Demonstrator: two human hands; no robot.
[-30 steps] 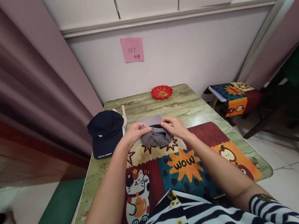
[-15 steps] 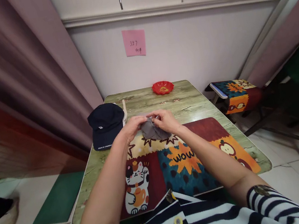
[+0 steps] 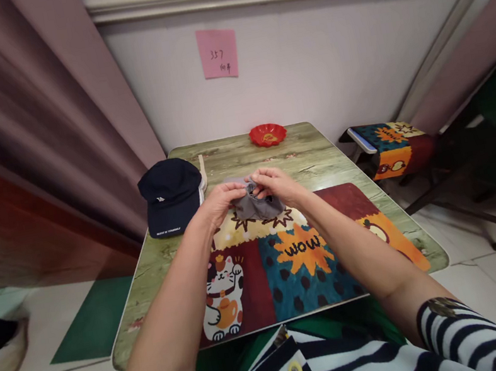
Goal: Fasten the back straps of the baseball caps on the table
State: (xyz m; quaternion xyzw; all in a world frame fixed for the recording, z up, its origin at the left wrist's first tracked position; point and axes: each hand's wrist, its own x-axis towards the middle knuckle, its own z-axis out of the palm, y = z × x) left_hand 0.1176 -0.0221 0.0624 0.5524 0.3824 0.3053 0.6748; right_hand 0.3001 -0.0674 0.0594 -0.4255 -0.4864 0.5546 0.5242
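A grey cap point(image 3: 257, 206) rests at the far end of a colourful cartoon mat point(image 3: 298, 253) on a green wood-grain table point(image 3: 320, 160). My left hand point(image 3: 221, 201) pinches the cap's back strap from the left. My right hand point(image 3: 276, 183) pinches the same strap from the right, fingers curled. The fingertips of both hands meet over the strap, which they partly hide. A dark navy cap point(image 3: 169, 193) lies to the left of my hands, brim toward me.
A red dish point(image 3: 268, 134) sits at the table's far edge near the wall. A pink note point(image 3: 218, 53) is stuck on the wall. A stool with a patterned cushion point(image 3: 390, 147) stands right of the table. A curtain point(image 3: 26, 122) hangs at left.
My hands have drawn closer together over the grey cap's back strap and bunched the cap. The view has tilted down slightly.
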